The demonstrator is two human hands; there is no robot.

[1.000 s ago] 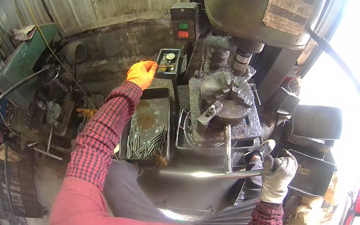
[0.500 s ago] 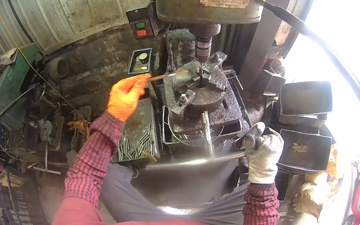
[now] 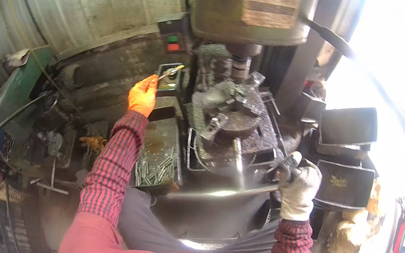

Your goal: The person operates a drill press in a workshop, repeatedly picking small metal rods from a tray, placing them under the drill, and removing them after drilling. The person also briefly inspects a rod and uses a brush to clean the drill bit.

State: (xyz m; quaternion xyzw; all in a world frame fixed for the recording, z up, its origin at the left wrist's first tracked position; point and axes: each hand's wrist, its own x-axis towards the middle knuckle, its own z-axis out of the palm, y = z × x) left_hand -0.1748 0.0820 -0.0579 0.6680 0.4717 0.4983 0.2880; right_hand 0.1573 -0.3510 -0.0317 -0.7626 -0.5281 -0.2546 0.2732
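Note:
My left hand, in an orange glove, grips a slim brush with a yellowish tip. That tip is over a small rectangular tray behind the hand. On the right, my right hand, in a pale grey glove, is closed round the dark end of a lever handle. A long metal bar runs leftward from near this hand, blurred in part. Between my hands stands the drill press table, with a clamped round fixture under the spindle.
A metal tray with several short steel pins lies below my left forearm. Dark bins are stacked at right. The drill press head overhangs the fixture. A switch box is mounted behind the small tray.
My left hand has drawn the brush away from the fixture, left and back to the small tray. My right hand stays on the lever. The whole view has shifted slightly.

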